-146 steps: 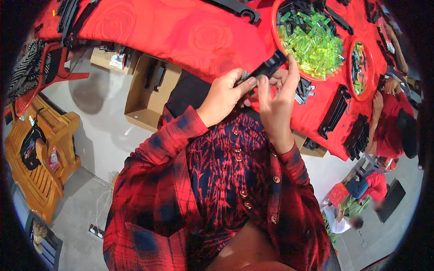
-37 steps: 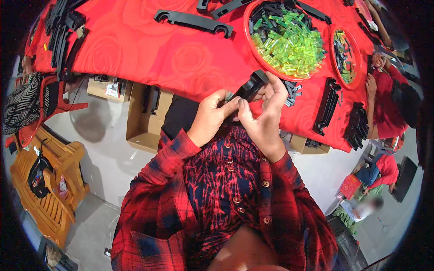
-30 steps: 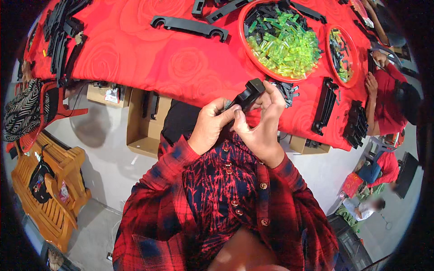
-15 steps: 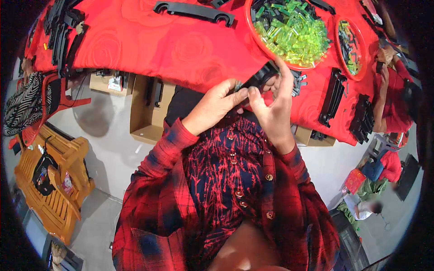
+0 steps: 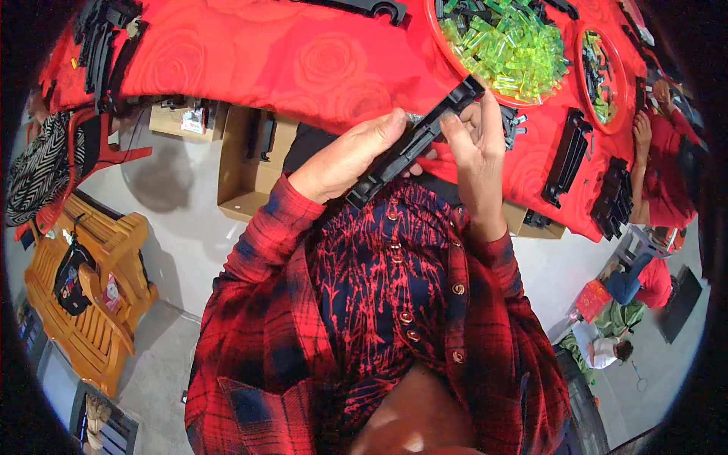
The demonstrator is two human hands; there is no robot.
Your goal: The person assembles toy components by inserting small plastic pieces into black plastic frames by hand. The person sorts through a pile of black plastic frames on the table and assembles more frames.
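A long black plastic strip with notched ends is held at a slant in front of me, over the near table edge. My left hand is closed around its lower middle, thumb along the side. Nearer the upper end, my right hand grips it, thumb pressing on the top face and fingers curled behind. Just beyond the strip's upper end stands a red basin heaped with translucent yellow-green pieces and some black ones. Small grey pieces lie beside my right hand.
Similar black strips lie on the red tablecloth: one at the back, a left pile, right stacks. A smaller red basin stands at right, near another person's hand. Below the table is an open cardboard box.
The black strip has been turned so its whole length shows, slanting from lower left to upper right. My left hand has shifted left and down along it. The view has moved slightly.
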